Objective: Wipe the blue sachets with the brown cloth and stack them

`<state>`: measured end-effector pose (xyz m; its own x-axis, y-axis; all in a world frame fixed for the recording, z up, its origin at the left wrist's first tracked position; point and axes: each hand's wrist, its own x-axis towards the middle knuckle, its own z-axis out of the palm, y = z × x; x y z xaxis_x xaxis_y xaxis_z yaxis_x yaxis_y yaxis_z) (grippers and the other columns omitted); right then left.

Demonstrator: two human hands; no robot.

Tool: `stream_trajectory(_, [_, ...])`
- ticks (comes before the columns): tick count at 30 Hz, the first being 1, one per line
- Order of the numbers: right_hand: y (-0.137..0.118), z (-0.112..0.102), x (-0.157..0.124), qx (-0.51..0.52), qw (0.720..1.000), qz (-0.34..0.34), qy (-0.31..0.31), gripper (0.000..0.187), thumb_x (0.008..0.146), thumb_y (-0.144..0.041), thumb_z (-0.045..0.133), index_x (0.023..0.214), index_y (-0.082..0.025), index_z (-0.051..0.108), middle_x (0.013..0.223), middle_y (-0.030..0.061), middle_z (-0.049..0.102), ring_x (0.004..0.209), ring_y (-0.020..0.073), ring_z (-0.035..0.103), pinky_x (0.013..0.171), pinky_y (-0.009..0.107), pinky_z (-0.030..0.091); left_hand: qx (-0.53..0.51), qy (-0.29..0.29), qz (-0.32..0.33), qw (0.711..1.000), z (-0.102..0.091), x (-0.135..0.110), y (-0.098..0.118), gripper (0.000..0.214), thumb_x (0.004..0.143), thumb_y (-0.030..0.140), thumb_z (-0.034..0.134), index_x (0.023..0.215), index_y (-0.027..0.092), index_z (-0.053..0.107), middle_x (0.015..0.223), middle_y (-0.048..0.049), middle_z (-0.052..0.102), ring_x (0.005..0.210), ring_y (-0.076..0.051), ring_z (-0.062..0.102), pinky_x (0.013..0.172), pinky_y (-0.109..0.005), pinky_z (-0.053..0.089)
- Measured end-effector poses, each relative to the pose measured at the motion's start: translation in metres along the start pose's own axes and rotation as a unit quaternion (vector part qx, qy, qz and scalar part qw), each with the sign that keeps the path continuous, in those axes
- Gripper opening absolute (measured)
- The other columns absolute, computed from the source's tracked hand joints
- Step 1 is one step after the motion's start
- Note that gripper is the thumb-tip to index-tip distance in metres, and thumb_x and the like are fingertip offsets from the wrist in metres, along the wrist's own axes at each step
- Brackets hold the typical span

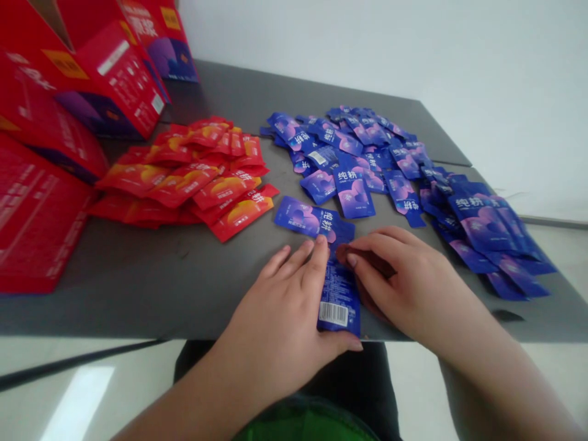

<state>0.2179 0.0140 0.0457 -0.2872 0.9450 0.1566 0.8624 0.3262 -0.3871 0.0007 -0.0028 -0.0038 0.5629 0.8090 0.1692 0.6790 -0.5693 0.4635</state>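
Partly hidden: blue sachet (340,295) under flat left hand (285,318), right hand (407,285)

Light: bright and even; white wall (367,43) far right nearly washed out.
Shadows: faint, beneath left hand (285,306) and right hand (404,288) on the grey table (138,275).
Glare: pale streak on floor (78,398), near left.
Focus: blue sachet (337,300) barcode sharp; red boxes (68,79) far left soft.
Distortion: wide-angle stretch at both side edges.

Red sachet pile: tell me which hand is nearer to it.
Left. The left hand rests toward the camera from the red sachet pile; the right hand lies farther right, past the blue sachet.
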Motion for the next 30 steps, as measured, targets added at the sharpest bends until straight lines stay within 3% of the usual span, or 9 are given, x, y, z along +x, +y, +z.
stream_trajectory(3, [-0.007, -0.011, -0.015, 0.057, 0.997, -0.022, -0.036, 0.016, 0.107, -0.027, 0.063, 0.116, -0.029, 0.075, 0.115, 0.006, 0.073, 0.1, 0.022, 0.071, 0.084, 0.035, 0.059, -0.006, -0.006, 0.0, 1.0, -0.002, 0.0, 0.001, 0.131, 0.08, 0.071, 0.089, 0.171, 0.007, 0.02, 0.172, -0.0232, 0.044, 0.16, -0.036, 0.043, 0.135, -0.054, 0.03])
stream_trajectory(8, [-0.017, -0.01, -0.032, 0.132, 0.973, -0.059, -0.18, 0.016, 0.108, -0.023, 0.059, 0.112, -0.031, 0.072, 0.117, 0.0039, 0.07, 0.103, 0.0199, 0.069, 0.086, 0.034, 0.059, -0.034, -0.014, 0.001, 0.999, -0.002, 0.002, -0.001, 0.112, 0.092, 0.063, 0.078, 0.171, 0.008, 0.02, 0.171, -0.0199, 0.047, 0.162, -0.032, 0.041, 0.135, -0.054, 0.029])
stream_trajectory(11, [-0.018, -0.003, -0.03, 0.116, 0.974, -0.045, -0.187, 0.017, 0.108, -0.023, 0.056, 0.111, -0.03, 0.071, 0.117, 0.0048, 0.069, 0.105, 0.0219, 0.067, 0.09, 0.039, 0.058, -0.037, -0.011, 0.001, 0.999, 0.0, 0.003, -0.002, 0.106, 0.094, 0.06, 0.076, 0.17, 0.009, 0.024, 0.172, -0.0185, 0.047, 0.162, -0.032, 0.04, 0.136, -0.053, 0.028])
stream_trajectory(15, [-0.017, 0.002, -0.023, 0.13, 0.971, -0.031, -0.199, 0.015, 0.107, -0.02, 0.058, 0.105, -0.028, 0.07, 0.113, 0.0038, 0.067, 0.104, 0.0215, 0.066, 0.093, 0.04, 0.056, -0.032, -0.007, 0.001, 0.999, 0.0, 0.002, -0.001, 0.113, 0.09, 0.062, 0.081, 0.171, 0.009, 0.022, 0.171, -0.02, 0.047, 0.161, -0.033, 0.043, 0.135, -0.053, 0.029])
stream_trajectory(22, [-0.007, 0.004, -0.012, 0.137, 0.978, -0.025, -0.155, 0.013, 0.105, -0.018, 0.06, 0.101, -0.026, 0.069, 0.112, 0.0036, 0.066, 0.104, 0.0199, 0.066, 0.092, 0.037, 0.053, -0.011, -0.002, 0.001, 1.0, -0.001, 0.001, 0.0, 0.124, 0.083, 0.067, 0.088, 0.171, 0.008, 0.023, 0.173, -0.0218, 0.042, 0.161, -0.035, 0.043, 0.135, -0.054, 0.031])
stream_trajectory(30, [0.004, 0.008, 0.004, 0.019, 0.999, 0.009, -0.044, 0.015, 0.106, -0.024, 0.06, 0.104, -0.021, 0.074, 0.105, 0.0085, 0.069, 0.092, 0.0238, 0.068, 0.084, 0.041, 0.055, 0.004, -0.009, -0.001, 1.0, -0.001, 0.002, 0.0, 0.127, 0.079, 0.071, 0.089, 0.169, 0.005, 0.028, 0.171, -0.0214, 0.046, 0.16, -0.035, 0.044, 0.135, -0.054, 0.03])
